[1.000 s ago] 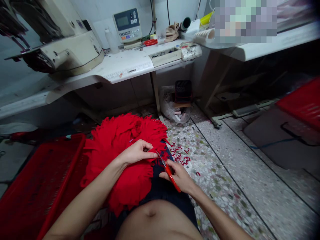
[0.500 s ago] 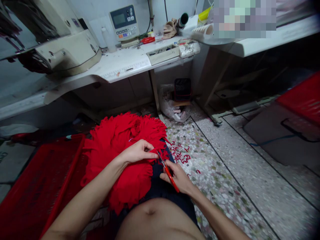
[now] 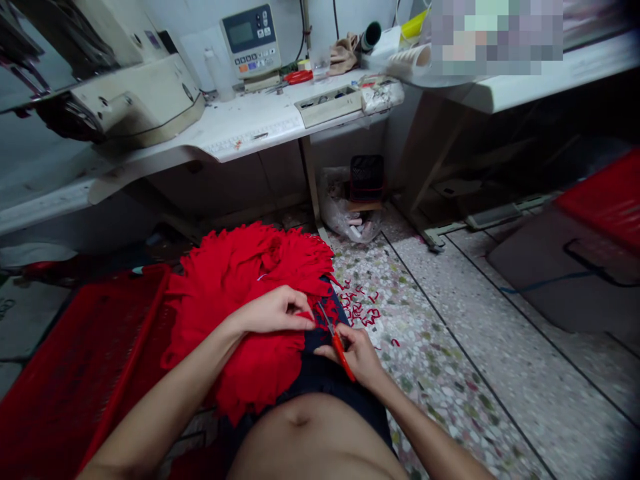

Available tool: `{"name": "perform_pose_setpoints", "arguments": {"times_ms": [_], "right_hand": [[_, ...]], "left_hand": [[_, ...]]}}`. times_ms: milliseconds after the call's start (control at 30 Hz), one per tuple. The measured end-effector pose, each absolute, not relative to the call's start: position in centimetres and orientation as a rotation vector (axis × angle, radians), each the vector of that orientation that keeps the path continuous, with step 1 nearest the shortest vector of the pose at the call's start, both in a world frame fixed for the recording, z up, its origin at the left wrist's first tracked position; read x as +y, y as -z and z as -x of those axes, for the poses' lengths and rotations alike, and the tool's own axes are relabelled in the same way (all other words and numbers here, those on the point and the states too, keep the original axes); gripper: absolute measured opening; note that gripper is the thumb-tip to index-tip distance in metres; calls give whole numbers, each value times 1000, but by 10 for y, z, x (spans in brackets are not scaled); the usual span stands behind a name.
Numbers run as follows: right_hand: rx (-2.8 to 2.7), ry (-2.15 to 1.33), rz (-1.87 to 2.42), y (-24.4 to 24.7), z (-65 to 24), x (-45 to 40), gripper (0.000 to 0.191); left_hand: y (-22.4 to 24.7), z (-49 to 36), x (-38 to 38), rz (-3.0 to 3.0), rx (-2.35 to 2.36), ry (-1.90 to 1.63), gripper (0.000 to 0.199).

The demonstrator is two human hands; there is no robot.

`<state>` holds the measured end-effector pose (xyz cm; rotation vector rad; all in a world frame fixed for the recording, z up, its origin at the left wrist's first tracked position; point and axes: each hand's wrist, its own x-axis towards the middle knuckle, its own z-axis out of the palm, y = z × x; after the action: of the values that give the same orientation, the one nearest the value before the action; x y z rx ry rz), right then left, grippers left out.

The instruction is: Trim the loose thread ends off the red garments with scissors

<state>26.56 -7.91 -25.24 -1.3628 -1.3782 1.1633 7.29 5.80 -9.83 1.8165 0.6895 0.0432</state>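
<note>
Two hands: L fingers (image 3: 295,319) clamped on red fringed fabric (image 3: 250,267); R fingers (image 3: 353,343) clamped on red-handled scissors (image 3: 343,360).
Surface (image 3: 250,127): white, sewing machine (image 3: 145,100) on it.
Floor (image 3: 465,380): terrazzo, red snippets (image 3: 363,313).

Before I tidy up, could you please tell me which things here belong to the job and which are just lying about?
Job: left hand, right hand, red-handled scissors, red fringed fabric, red snippets on the floor.
Lying about: red plastic crate, sewing machine head, plastic bag.
</note>
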Motion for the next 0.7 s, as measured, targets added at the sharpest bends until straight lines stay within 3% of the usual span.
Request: {"name": "perform_pose_setpoints", "arguments": {"times_ms": [167,267,567,700], "right_hand": [[-1006,-1432,1417,267,-270,-89,55],[-890,-1522,1440,266,-276,-79,50],[-932,-1404,1382,248,-269,-40,55],[-966,-1404,1369,251,-257,-40,57]], "left_hand": [[83,-39,45,-1780,412,329,20],[83,-23,42,-1683,538,314,30],[95,-36,96,-1785,1137,-558,32],[122,-51,120,-1954,1289,-515,30]]}}
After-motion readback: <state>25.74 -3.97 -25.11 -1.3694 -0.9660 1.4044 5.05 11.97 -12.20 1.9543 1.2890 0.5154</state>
